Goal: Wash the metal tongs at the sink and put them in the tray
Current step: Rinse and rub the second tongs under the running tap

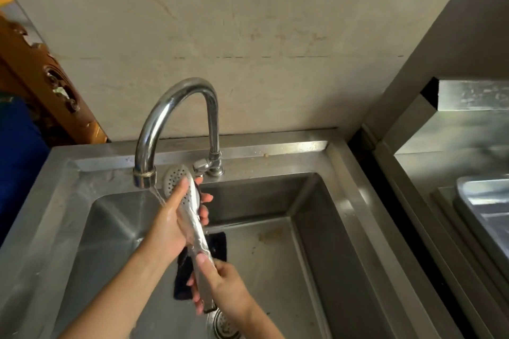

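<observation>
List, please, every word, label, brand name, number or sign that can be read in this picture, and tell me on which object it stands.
None: no word, label, brand, number or sign can be read in this picture.
The curved chrome faucet, the perforated metal tongs, the stainless steel sink and the shiny steel tray at the right edge show no lettering.
The beige wall bears only stains and scratches, not writing.

The tongs (196,228) are shiny silver, their heads dotted with small dark holes; the faucet (176,99) is bright chrome; the sink (325,228) and tray (484,201) are grey steel; the cloth (219,245) is black; the wall (248,22) is beige, faintly rust-veined.
</observation>
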A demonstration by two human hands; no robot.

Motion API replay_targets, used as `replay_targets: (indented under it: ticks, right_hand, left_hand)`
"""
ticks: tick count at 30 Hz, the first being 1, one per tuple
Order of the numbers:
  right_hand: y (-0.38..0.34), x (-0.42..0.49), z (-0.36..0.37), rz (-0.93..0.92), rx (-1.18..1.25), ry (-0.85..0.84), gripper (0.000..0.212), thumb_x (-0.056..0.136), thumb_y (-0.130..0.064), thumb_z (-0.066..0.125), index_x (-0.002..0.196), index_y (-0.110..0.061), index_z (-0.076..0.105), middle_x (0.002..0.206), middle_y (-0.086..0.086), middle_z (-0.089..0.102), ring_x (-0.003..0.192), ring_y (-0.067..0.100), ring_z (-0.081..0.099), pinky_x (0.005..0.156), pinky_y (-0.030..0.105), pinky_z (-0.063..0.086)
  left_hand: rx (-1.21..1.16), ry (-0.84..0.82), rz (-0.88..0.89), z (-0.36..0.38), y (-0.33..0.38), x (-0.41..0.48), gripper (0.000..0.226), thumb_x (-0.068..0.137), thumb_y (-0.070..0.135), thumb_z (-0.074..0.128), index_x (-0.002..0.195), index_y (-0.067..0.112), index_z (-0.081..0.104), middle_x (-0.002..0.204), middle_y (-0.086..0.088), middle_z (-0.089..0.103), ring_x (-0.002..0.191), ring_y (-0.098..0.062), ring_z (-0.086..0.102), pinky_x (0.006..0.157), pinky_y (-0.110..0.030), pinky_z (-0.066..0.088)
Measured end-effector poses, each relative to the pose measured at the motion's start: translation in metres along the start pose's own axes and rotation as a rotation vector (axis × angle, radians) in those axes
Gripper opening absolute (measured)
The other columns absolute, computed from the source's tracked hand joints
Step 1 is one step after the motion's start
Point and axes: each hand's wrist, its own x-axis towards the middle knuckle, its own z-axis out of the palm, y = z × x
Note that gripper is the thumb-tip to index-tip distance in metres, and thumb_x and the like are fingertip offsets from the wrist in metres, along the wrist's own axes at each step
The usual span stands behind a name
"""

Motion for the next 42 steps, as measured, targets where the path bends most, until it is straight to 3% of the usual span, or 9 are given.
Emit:
replay_targets:
  ticks: [9, 16, 19, 23, 27, 31, 36, 39, 42]
  right_hand:
    - [-0.011, 0.018, 0.001, -0.049, -0.063, -0.021, 0.037, 0.093, -0.043, 0.048, 0.069, -0.016, 0.056, 0.060, 0.003, 0.053, 0.049, 0.013, 0.050, 0.051, 0.018, 0.046]
    - [-0.015, 0.029, 0.003, -0.076, 0.005, 0.119, 0.039, 0.088, -0.045, 0.057, 0.070, -0.010, 0.056, 0.053, 0.008, 0.055, 0.034, 0.011, 0.045, 0.033, 0.017, 0.037]
    - [-0.016, 0.032, 0.008, -0.108, -0.078, 0.125, 0.039, 0.087, -0.046, 0.057, 0.065, -0.014, 0.052, 0.047, 0.004, 0.051, 0.030, 0.010, 0.038, 0.032, 0.016, 0.029]
    - [-0.020, 0.035, 0.009, -0.155, -0.251, 0.176, 0.041, 0.082, -0.052, 0.060, 0.070, -0.013, 0.056, 0.050, 0.001, 0.053, 0.035, 0.009, 0.046, 0.039, 0.023, 0.038]
    - [-0.043, 0.048, 0.008, -0.278, -0.646, 0.270, 0.051, 0.078, -0.060, 0.058, 0.064, -0.012, 0.055, 0.057, 0.010, 0.063, 0.056, 0.028, 0.062, 0.056, 0.035, 0.049]
    - [-0.068, 0.055, 0.016, -0.403, -0.820, 0.225, 0.042, 0.083, -0.048, 0.061, 0.063, -0.012, 0.050, 0.055, 0.001, 0.054, 0.052, 0.022, 0.048, 0.053, 0.029, 0.037]
    - [-0.106, 0.055, 0.035, -0.570, -0.886, 0.072, 0.029, 0.092, -0.027, 0.052, 0.095, -0.001, 0.064, 0.078, 0.015, 0.069, 0.068, 0.029, 0.060, 0.061, 0.035, 0.047]
    - [-0.113, 0.051, 0.045, -0.701, -0.953, 0.097, 0.031, 0.097, -0.023, 0.042, 0.080, -0.001, 0.055, 0.068, 0.019, 0.062, 0.060, 0.034, 0.054, 0.056, 0.039, 0.040]
    - [-0.101, 0.048, 0.038, -0.582, -0.759, 0.151, 0.039, 0.099, -0.025, 0.039, 0.061, -0.015, 0.044, 0.051, -0.003, 0.046, 0.047, 0.014, 0.046, 0.049, 0.028, 0.036]
  left_hand:
    - [0.001, 0.065, 0.106, 0.002, 0.015, 0.009, 0.065, 0.063, 0.078, 0.045, 0.064, 0.015, 0.060, 0.040, 0.003, 0.046, 0.030, -0.009, 0.034, 0.034, -0.015, 0.030]
    - [-0.046, 0.189, 0.228, -0.018, 0.019, -0.005, 0.008, 0.090, 0.024, 0.054, 0.089, 0.019, 0.060, 0.067, 0.007, 0.069, 0.062, -0.010, 0.061, 0.061, -0.023, 0.055]
    - [-0.155, 0.087, 0.176, -0.030, 0.018, -0.011, 0.015, 0.085, 0.029, 0.056, 0.095, 0.020, 0.060, 0.090, 0.002, 0.071, 0.083, -0.013, 0.067, 0.079, -0.034, 0.055]
    - [-0.212, 0.029, 0.097, -0.038, 0.016, -0.015, 0.031, 0.076, 0.035, 0.062, 0.102, 0.019, 0.058, 0.100, -0.001, 0.071, 0.095, -0.017, 0.068, 0.083, -0.040, 0.053]
    - [-0.295, 0.096, 0.026, -0.041, 0.012, -0.013, 0.017, 0.081, 0.026, 0.059, 0.092, 0.013, 0.057, 0.079, -0.002, 0.062, 0.077, -0.014, 0.063, 0.085, -0.037, 0.051]
    - [-0.489, 0.217, 0.094, -0.044, 0.024, -0.007, 0.023, 0.092, 0.031, 0.049, 0.075, 0.017, 0.056, 0.054, 0.008, 0.049, 0.047, -0.005, 0.048, 0.066, -0.023, 0.045]
    - [-0.737, 0.373, 0.160, -0.050, 0.046, 0.004, 0.041, 0.094, 0.046, 0.038, 0.065, 0.017, 0.043, 0.034, 0.008, 0.037, 0.032, -0.003, 0.035, 0.045, -0.014, 0.035]
    - [-0.779, 0.401, 0.138, -0.051, 0.055, 0.007, 0.048, 0.088, 0.057, 0.041, 0.058, 0.019, 0.037, 0.031, 0.007, 0.034, 0.030, -0.005, 0.030, 0.049, -0.015, 0.031]
    - [-0.731, 0.359, 0.123, -0.045, 0.054, 0.000, 0.047, 0.084, 0.058, 0.047, 0.059, 0.019, 0.044, 0.034, 0.008, 0.034, 0.028, -0.004, 0.029, 0.036, -0.013, 0.030]
